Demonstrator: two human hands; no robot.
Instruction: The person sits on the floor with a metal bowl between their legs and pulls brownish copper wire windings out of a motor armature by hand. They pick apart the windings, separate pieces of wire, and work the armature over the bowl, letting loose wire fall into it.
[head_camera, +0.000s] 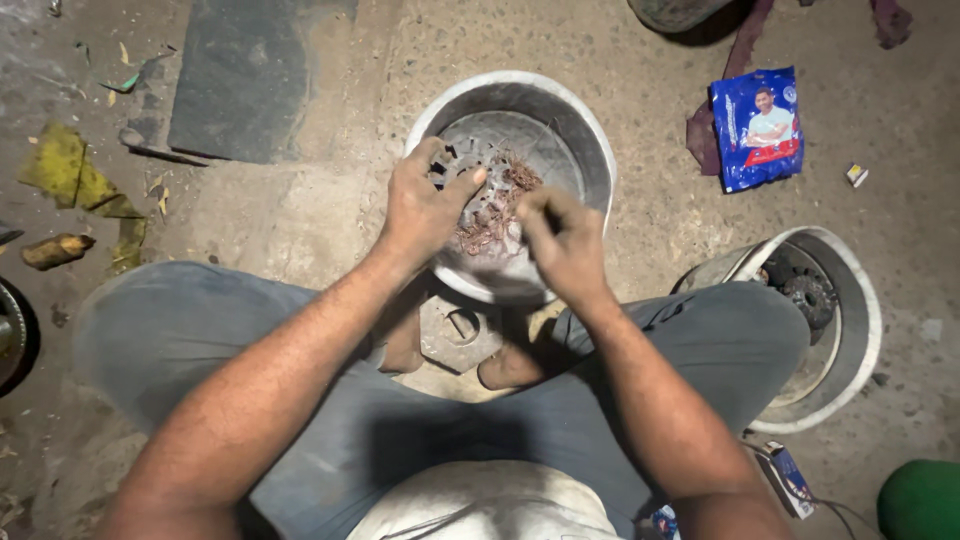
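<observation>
Between the person's knees, on the gritty concrete floor (640, 130), sat a round metal housing (575, 135) with a tangle of reddish copper wire (492, 215) lying inside it, toward its six o'clock side. Going from the left: at nine o'clock of the housing lay yellowish scraps (70, 175) and a dark flat slab (240, 80), well apart from the work. The left hand (425, 205) came next, curled over the housing's eight o'clock rim, thumb and fingers partly closed and pinching at a toothed metal part and the near strands; exactly how much it had hold of I cannot tell. The wire itself looked light, thin and springy, likely to snag and kink rather than break, with cut ends that could prick, so a bunch of strands close to where they leave the slots seemed the best place to grip. The right hand (560, 240) sat at five o'clock of the housing, fingers drawn together in a pinch on the wire's edge. The housing looked heavy, stiff and stable, best held by its thick rim. Below it, at six o'clock, lay a flat metal plate (455, 330). Farther right were a blue packet (758, 128) at two o'clock and a second metal housing (825, 320) at four o'clock.
</observation>
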